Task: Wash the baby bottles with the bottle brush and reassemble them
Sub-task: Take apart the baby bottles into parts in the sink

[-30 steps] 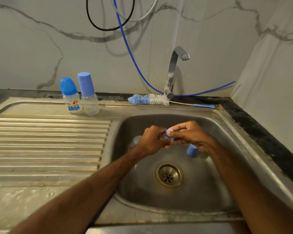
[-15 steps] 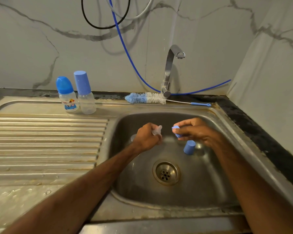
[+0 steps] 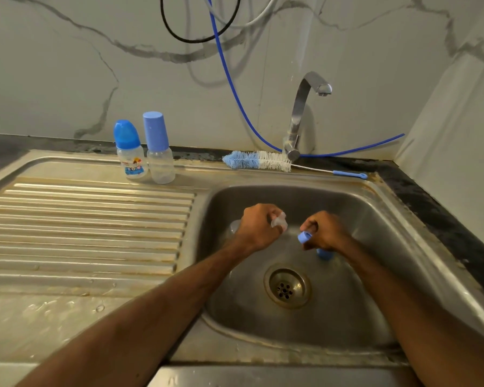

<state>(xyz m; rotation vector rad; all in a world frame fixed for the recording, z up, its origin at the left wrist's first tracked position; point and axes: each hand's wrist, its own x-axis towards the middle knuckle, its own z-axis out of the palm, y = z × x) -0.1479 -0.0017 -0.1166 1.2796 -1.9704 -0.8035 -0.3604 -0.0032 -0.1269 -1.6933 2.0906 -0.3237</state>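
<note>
Over the sink (image 3: 389,227), a clear teat (image 3: 279,220) is pinched in the curled fingers of the left hand (image 3: 259,229). A blue screw ring (image 3: 303,237) is gripped by the fingers of the right hand (image 3: 326,233). The two parts are held apart. A blue cap (image 3: 325,255) is seen on the basin floor, partly hidden under the right hand. What appears to be a clear bottle body (image 3: 234,226) is glimpsed behind the left hand.

Two capped bottles are stood side by side on the back ledge. A coloured print is carried by the round-capped bottle (image 3: 130,155), but its writing cannot be read. No print is shown on the flat-capped bottle (image 3: 159,157). The bottle brush (image 3: 259,161) is laid along the ledge at the foot of the tap (image 3: 299,113).
</note>
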